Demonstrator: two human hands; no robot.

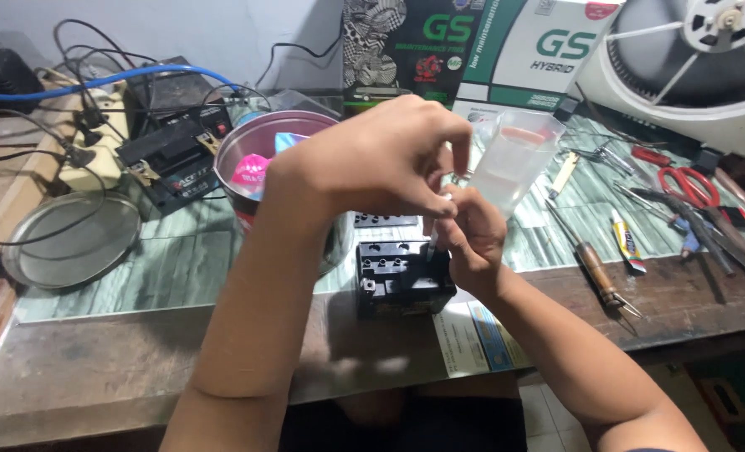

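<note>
A small black battery [401, 280] with several open filler holes on top sits near the front of the workbench. My right hand [471, 238] rests at its right edge and pinches a thin white tube [432, 237] that runs down toward the battery top. My left hand [381, 159] reaches across above it, fingers closed on the top of the same tube beside a clear plastic container [519, 159] of liquid, which stands tilted just behind my hands. Where the tube ends is hidden by my fingers.
A round metal tin [251, 151] with pink and blue things inside stands left of the hands, its lid [71, 238] further left. Another black battery [171, 159] with wires is behind. Screwdriver [598, 272], glue tube [629, 243], red scissors [690, 184], cardboard boxes [473, 46] and a fan [698, 59] lie right.
</note>
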